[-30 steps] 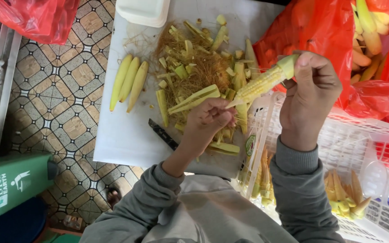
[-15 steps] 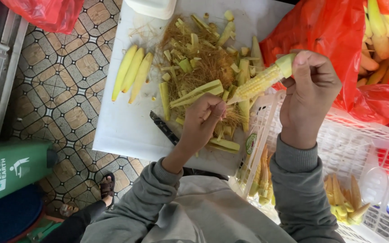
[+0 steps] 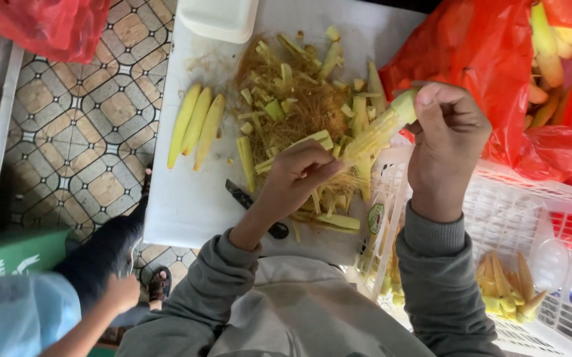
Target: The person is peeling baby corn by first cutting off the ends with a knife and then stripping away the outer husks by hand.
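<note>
**Baby corn peeling: three done, bag still full**

I see the right hand (image 3: 448, 142) gripping a part-husked corn ear (image 3: 382, 129) by its thick end, held above the white board (image 3: 186, 205). Left hand (image 3: 299, 178) pinches the tip, fingers closed on husk. Three peeled ears (image 3: 196, 125) lie on the board's left; more in the white basket (image 3: 564, 198). Red bag (image 3: 497, 73) w/ unpeeled ones looks far from empty. Husk pile (image 3: 299, 106) crowds the board; knife (image 3: 256, 208) lies under the left wrist. Another person's hand (image 3: 120, 291) is bottom left, well apart.
</note>
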